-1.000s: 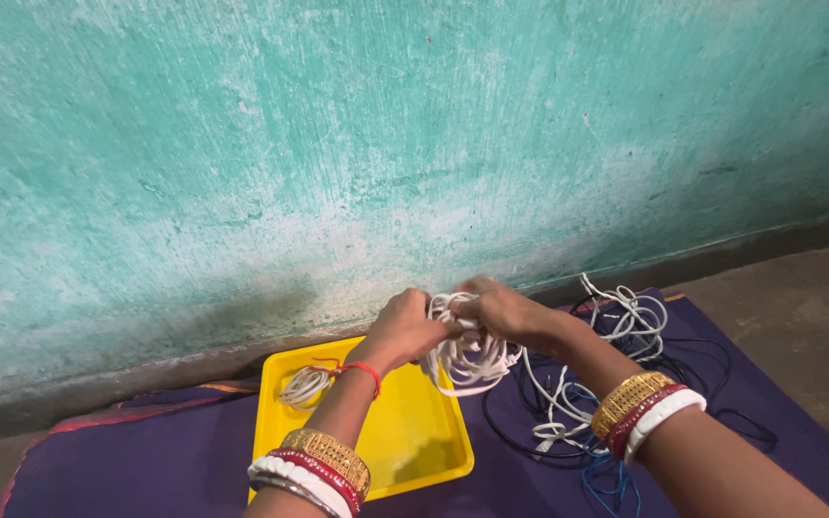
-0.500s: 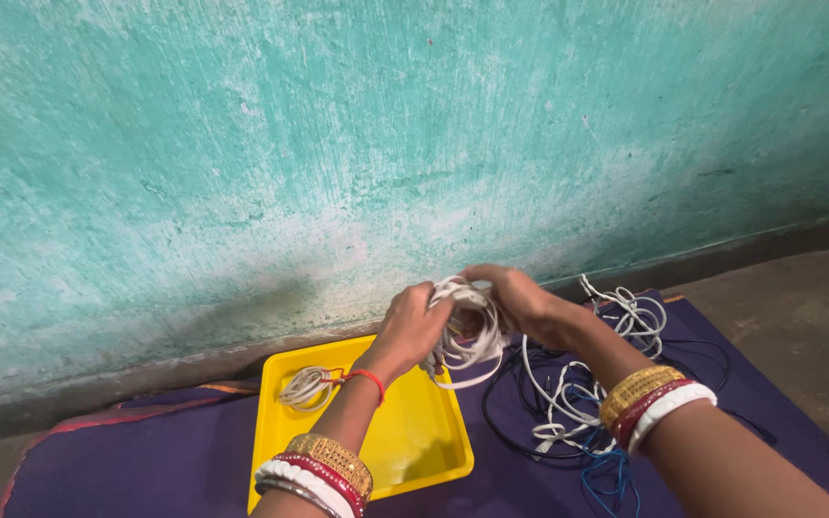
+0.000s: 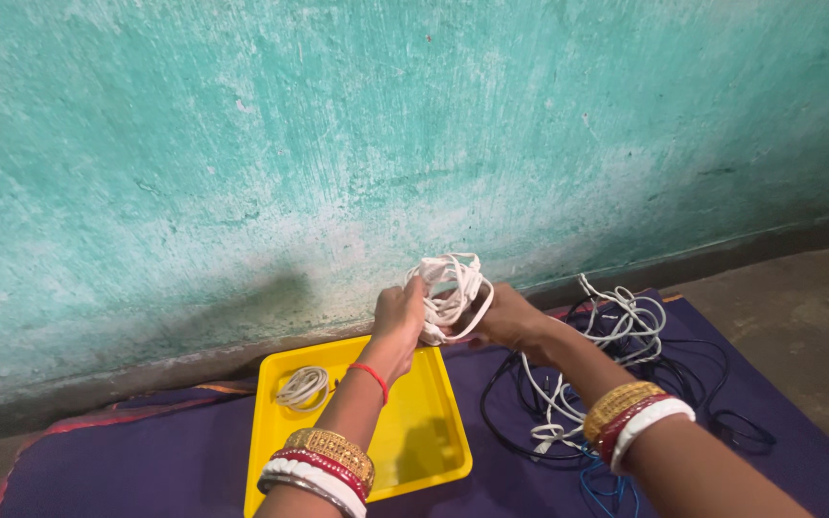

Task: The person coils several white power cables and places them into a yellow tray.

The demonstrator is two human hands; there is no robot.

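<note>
fingers (image 3: 413,305) wrap white cable bundle (image 3: 450,280)

- A plain home room, worked at floor level — rough turquoise plastered wall (image 3: 242,144), bare concrete floor (image 3: 798,317).
- Purple cloth mat (image 3: 146,470) spread out, bearing a yellow plastic tray (image 3: 434,451) and tangled cables (image 3: 616,336).

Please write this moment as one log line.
left hand: holds white cable bundle | right hand: holds same bundle | yellow tray: one coiled cable
</note>
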